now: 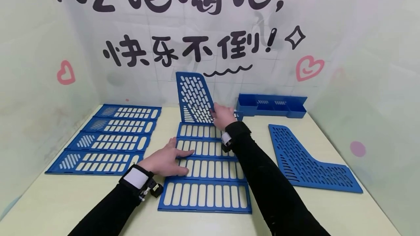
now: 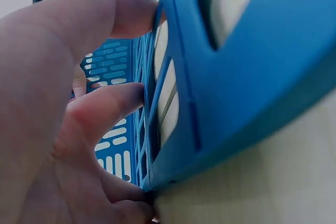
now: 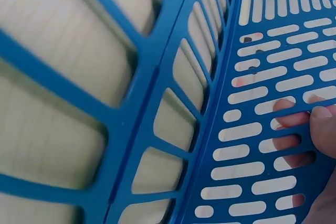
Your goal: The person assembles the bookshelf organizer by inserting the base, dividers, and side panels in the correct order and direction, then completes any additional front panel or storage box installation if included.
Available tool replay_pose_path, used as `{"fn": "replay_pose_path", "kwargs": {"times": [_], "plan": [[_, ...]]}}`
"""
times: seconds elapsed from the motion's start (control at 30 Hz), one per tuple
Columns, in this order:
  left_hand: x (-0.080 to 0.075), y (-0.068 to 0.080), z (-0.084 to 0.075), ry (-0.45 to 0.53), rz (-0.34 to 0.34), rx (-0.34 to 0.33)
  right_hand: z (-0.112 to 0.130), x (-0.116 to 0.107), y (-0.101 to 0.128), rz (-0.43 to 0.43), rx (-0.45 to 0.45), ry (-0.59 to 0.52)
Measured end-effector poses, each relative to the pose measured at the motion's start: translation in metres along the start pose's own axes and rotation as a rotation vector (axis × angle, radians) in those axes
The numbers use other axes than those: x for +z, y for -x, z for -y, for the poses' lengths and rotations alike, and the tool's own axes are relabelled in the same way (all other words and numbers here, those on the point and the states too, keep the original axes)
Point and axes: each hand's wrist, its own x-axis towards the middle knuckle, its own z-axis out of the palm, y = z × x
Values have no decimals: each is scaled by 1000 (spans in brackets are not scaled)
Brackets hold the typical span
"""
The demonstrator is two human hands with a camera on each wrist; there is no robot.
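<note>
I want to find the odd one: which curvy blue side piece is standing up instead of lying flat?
The side panel the right hand grips, at the slatted panel's far end, stands upright. The other side panel lies flat at the right.

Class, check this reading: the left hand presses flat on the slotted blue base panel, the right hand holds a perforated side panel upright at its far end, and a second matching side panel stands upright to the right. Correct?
One detail is wrong. The head view shows the second side panel lying flat on the table, not upright. The rest holds: the left hand presses on the base panel, and the right hand holds the upright side panel.
</note>
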Motion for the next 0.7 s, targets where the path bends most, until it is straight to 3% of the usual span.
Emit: {"fn": "replay_pose_path", "kwargs": {"times": [0.2,0.4,0.47,0.57,0.7], "plan": [[-1,0,-1,1,4,-4,2,3,-4,-4,-13,-38],[7,-3,2,84,23,16,-8,-2,1,56,-7,-38],[10,-1,5,100,52,20,-12,-9,11,41,-37,-76],[7,3,12,114,81,34,-25,-30,36,-62,-113,-150],[-8,6,21,107,43,44,-61,-70,87,-154,-160,-235]]}}
